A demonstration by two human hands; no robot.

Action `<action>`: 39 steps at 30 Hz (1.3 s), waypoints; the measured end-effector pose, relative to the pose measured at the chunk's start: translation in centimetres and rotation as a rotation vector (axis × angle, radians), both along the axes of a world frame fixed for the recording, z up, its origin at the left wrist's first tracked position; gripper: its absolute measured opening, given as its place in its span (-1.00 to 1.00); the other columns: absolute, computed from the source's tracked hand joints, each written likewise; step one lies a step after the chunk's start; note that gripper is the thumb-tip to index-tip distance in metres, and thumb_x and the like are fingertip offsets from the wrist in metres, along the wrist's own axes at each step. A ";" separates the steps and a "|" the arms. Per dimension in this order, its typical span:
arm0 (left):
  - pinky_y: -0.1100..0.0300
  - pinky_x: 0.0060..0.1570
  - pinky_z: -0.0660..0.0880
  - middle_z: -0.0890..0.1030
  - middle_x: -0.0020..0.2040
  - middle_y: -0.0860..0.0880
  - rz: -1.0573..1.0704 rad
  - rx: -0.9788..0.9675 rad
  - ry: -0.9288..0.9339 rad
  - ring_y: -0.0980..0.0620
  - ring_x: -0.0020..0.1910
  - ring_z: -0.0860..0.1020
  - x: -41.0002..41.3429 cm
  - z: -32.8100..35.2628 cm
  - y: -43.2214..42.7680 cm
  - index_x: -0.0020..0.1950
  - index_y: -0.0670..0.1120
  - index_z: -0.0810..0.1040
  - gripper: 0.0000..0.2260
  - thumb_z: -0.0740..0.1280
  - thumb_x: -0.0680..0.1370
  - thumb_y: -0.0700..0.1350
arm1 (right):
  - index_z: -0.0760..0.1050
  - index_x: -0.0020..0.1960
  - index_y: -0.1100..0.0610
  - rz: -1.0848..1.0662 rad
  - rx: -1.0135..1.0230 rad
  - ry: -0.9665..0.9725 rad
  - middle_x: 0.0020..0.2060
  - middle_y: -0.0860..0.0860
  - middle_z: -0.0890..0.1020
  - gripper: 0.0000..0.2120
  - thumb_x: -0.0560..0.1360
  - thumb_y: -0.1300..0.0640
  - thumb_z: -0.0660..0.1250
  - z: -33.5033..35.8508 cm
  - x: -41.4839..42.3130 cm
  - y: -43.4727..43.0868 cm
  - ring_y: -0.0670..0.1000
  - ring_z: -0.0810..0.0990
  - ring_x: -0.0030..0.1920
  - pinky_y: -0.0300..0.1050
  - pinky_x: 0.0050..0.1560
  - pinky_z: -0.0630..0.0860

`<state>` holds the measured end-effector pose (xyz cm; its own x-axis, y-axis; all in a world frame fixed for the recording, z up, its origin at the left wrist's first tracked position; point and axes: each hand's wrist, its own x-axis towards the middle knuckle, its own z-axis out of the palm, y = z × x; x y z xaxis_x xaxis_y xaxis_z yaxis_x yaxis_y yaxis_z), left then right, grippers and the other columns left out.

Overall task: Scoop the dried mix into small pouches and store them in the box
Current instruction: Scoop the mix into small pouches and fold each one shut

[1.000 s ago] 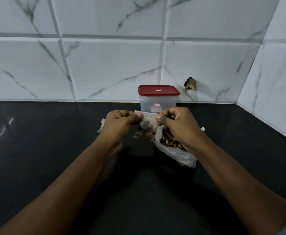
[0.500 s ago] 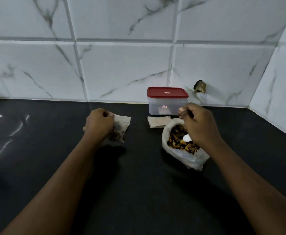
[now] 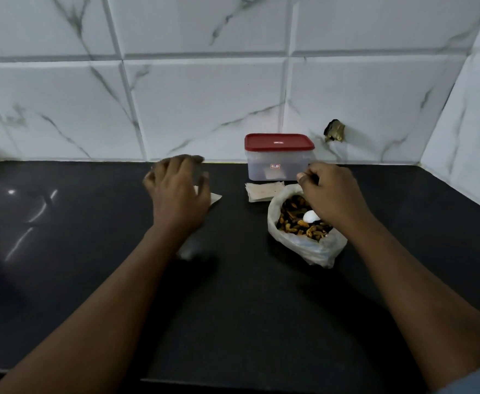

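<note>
- The white marble-look tiled wall [image 3: 204, 103] fills the upper half of the view and turns a corner at the right.
- The black glossy surface [image 3: 247, 308] runs from the foot of the wall to the near edge. Everything stands toward its back, right of centre.
- The left hand [image 3: 176, 191] is blurred and lies palm down, with its fingers spread and straight. It is over a pouch, but I cannot tell whether the palm presses on it.
- The right hand [image 3: 332, 197] sits over the mouth of the bag with its fingers curled and the thumb against the forefinger. Whatever it may grip is hidden, so I cannot tell whether it holds anything.
- The clear plastic bag [image 3: 304, 245] stands open on the surface in front of the box. It is filled with the brown and orange dried mix [image 3: 290, 223].
- The see-through box [image 3: 278, 169] stands against the wall with its red lid [image 3: 278, 142] on.
- A small stack of flat pale pouches [image 3: 261, 191] lies between the box and the bag, touching the bag's rim.
- The pouch [image 3: 215, 198] under the left hand shows only one pale corner, well left of the stack.
- A white scoop [image 3: 310, 216] lies in the mix, with only its bowl showing from under the right hand.
- A dark broken spot [image 3: 334, 130] marks the wall just right of the box.
</note>
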<state>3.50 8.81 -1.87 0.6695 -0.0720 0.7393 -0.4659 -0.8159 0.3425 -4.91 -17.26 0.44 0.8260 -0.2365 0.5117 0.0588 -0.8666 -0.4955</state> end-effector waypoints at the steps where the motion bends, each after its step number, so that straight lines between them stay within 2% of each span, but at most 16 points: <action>1: -0.17 0.31 0.26 0.62 0.26 0.00 -0.054 0.072 -0.070 -0.16 0.33 0.44 -0.2 0.2 -0.9 0.32 0.01 0.57 -0.72 0.33 0.60 -0.04 | 0.42 -0.28 0.02 0.000 -0.007 -0.005 -0.39 -0.06 0.51 -0.67 0.66 0.05 0.30 0.1 0.0 -0.1 -0.07 0.50 -0.37 -0.16 -0.33 0.31; 2: -0.16 0.27 0.29 0.64 0.22 0.01 -0.105 0.150 -0.058 -0.17 0.29 0.47 -0.2 0.7 -1.9 0.30 0.01 0.58 -0.73 0.33 0.60 -0.05 | 0.43 -0.28 0.03 0.000 -0.007 -0.011 -0.39 -0.05 0.52 -0.67 0.66 0.04 0.30 0.1 0.1 -0.2 -0.06 0.51 -0.37 -0.15 -0.33 0.32; 3: -0.15 0.26 0.30 0.65 0.21 0.03 -0.146 0.210 0.041 -0.16 0.28 0.47 0.1 1.3 -3.1 0.31 0.02 0.57 -0.72 0.32 0.60 -0.04 | 0.44 -0.27 0.04 -0.002 -0.006 -0.013 -0.39 -0.04 0.53 -0.68 0.66 0.03 0.30 0.1 0.1 -0.3 -0.05 0.52 -0.37 -0.14 -0.32 0.34; 6: -0.14 0.30 0.31 0.62 0.28 0.06 -0.209 0.196 0.397 -0.14 0.36 0.42 1.1 1.9 -6.4 0.43 0.04 0.45 -0.61 0.33 0.59 -0.03 | 0.47 -0.25 0.06 -0.006 -0.013 0.008 -0.39 -0.03 0.54 -0.69 0.66 0.02 0.30 0.0 0.3 -0.4 -0.03 0.53 -0.37 -0.13 -0.32 0.35; 9: -0.16 0.35 0.28 0.59 0.33 0.01 -0.200 0.182 0.399 -0.15 0.41 0.38 2.0 -0.2 -8.0 0.50 0.03 0.37 -0.54 0.31 0.60 -0.06 | 0.46 -0.26 0.06 -0.005 -0.010 0.012 -0.39 -0.04 0.53 -0.68 0.66 0.02 0.30 0.0 0.3 -0.6 -0.05 0.52 -0.38 -0.15 -0.34 0.32; 13: -0.30 0.44 0.19 0.51 0.47 0.04 -0.259 0.281 0.524 -0.17 0.52 0.28 3.4 -3.0 -8.3 0.65 0.07 0.12 -0.33 0.32 0.60 0.10 | 0.44 -0.28 0.07 -0.006 -0.018 0.010 -0.40 -0.03 0.52 -0.66 0.66 0.03 0.31 0.1 0.1 -0.4 -0.05 0.53 -0.38 -0.15 -0.34 0.34; 15: -0.30 0.46 0.16 0.50 0.49 0.05 -0.264 0.320 0.536 -0.17 0.54 0.26 3.7 -3.3 -8.3 0.68 0.07 0.06 -0.31 0.30 0.62 0.10 | 0.44 -0.28 0.09 0.008 -0.028 0.016 -0.40 -0.02 0.52 -0.66 0.66 0.02 0.30 0.1 0.0 0.0 -0.03 0.53 -0.37 -0.12 -0.34 0.39; 18: -0.26 0.45 0.15 0.57 0.41 0.04 -0.252 0.330 0.507 -0.16 0.52 0.29 4.0 -3.4 -8.6 0.66 0.07 0.12 -0.37 0.27 0.63 0.06 | 0.47 -0.25 0.11 0.013 -0.038 0.018 -0.38 0.00 0.54 -0.67 0.66 0.01 0.31 0.0 0.2 0.1 0.00 0.54 -0.35 -0.07 -0.30 0.47; 23: -0.14 0.38 0.20 0.67 0.25 0.05 -0.207 0.327 0.364 -0.13 0.39 0.42 4.1 -3.5 -8.7 0.53 0.06 0.37 -0.55 0.29 0.63 0.03 | 0.49 -0.23 0.09 0.014 -0.035 0.014 -0.37 -0.02 0.55 -0.70 0.65 0.03 0.32 0.0 0.1 0.4 -0.03 0.54 -0.35 -0.12 -0.32 0.42; 26: -0.12 0.36 0.23 0.69 0.17 -0.02 -0.184 0.297 0.292 -0.12 0.30 0.50 3.9 -3.3 -8.7 0.47 0.08 0.48 -0.65 0.25 0.67 -0.01 | 0.52 -0.20 0.08 0.015 -0.033 0.023 -0.35 -0.04 0.56 -0.72 0.65 0.01 0.32 -0.1 0.1 0.3 -0.05 0.55 -0.33 -0.13 -0.32 0.40; 29: -0.09 0.27 0.33 0.71 0.09 -0.04 -0.183 0.169 0.191 -0.12 0.20 0.56 3.9 -3.2 -8.5 0.41 0.08 0.57 -0.69 0.24 0.68 -0.04 | 0.54 -0.18 0.04 0.015 -0.025 0.041 -0.34 -0.06 0.57 -0.75 0.66 0.01 0.32 -0.1 0.0 0.5 -0.10 0.55 -0.32 -0.17 -0.32 0.35; 31: -0.08 0.16 0.40 0.73 0.01 -0.07 -0.191 -0.015 0.084 -0.16 0.10 0.60 3.7 -2.8 -8.3 0.30 0.01 0.64 -0.73 0.27 0.66 -0.07 | 0.53 -0.17 0.03 0.022 -0.018 0.029 -0.33 -0.08 0.56 -0.77 0.66 0.01 0.33 0.0 0.0 0.5 -0.12 0.54 -0.32 -0.19 -0.31 0.34; 33: -0.09 0.12 0.49 0.74 -0.02 -0.07 -0.202 -0.198 0.012 -0.15 0.04 0.63 3.0 -1.8 -8.0 0.28 -0.04 0.65 -0.74 0.30 0.64 -0.10 | 0.55 -0.11 0.04 0.053 -0.005 -0.027 -0.26 -0.10 0.58 -0.83 0.65 0.04 0.34 0.0 0.0 0.5 -0.16 0.55 -0.26 -0.26 -0.28 0.36; 35: -0.02 0.04 0.57 0.74 -0.07 0.05 -0.279 -0.443 0.080 0.00 -0.06 0.66 1.7 -0.5 -7.8 0.31 -0.03 0.64 -0.74 0.32 0.63 -0.12 | 0.59 0.06 0.05 0.105 0.026 -0.091 -0.10 -0.11 0.61 -0.93 0.64 0.06 0.36 0.0 0.1 0.6 -0.21 0.57 -0.11 -0.39 -0.17 0.39; 37: 0.08 -0.18 0.59 0.70 -0.23 0.08 -0.381 -0.687 0.221 0.10 -0.28 0.63 0.3 0.7 -7.7 0.26 -0.02 0.65 -0.77 0.35 0.62 -0.14 | 0.56 0.26 0.04 0.167 0.049 -0.130 0.05 -0.14 0.57 -0.78 0.62 0.06 0.39 -0.2 0.2 0.8 -0.22 0.55 0.01 -0.39 -0.04 0.42; 39: 0.03 -0.22 0.63 0.72 -0.24 0.01 -0.490 -0.789 0.343 0.06 -0.29 0.68 -0.9 1.7 -7.8 0.18 -0.05 0.66 -0.83 0.37 0.61 -0.18 | 0.51 0.36 0.00 0.217 0.062 -0.145 0.13 -0.16 0.55 -0.66 0.60 0.03 0.43 -0.3 0.2 1.2 -0.21 0.55 0.06 -0.34 0.01 0.48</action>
<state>2.58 1.06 -0.21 0.8843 0.0315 0.4659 -0.4646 -0.0398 0.8846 -4.70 -16.07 0.10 0.7802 -0.0964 0.6181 0.3143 -0.7939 -0.5205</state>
